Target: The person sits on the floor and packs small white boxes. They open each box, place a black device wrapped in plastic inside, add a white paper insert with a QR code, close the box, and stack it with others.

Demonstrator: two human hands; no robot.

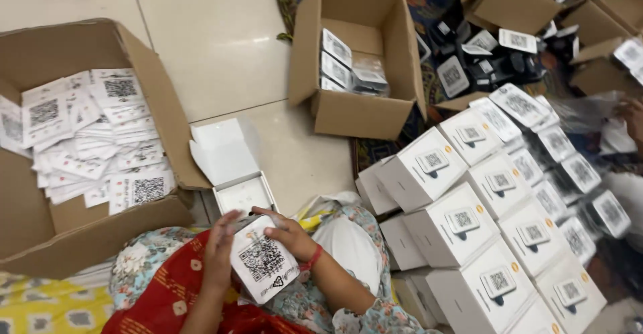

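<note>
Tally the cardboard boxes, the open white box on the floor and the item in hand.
Brown cardboard boxes, clearly whole in view: 2, a big one and a smaller one
Open white box: 1
White device held in both hands: 1
Total: 4

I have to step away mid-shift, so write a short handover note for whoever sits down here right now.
Left hand and right hand both hold one white device with a square code label over the lap.
An open small white box lies on the floor just ahead, its tray bare.
Left: big carton of loose paper slips.
Ahead: carton with bagged devices.
Right: rows of closed white boxes.
Done, by the look: those closed boxes.
Left: the held device is not yet in its box.
</note>
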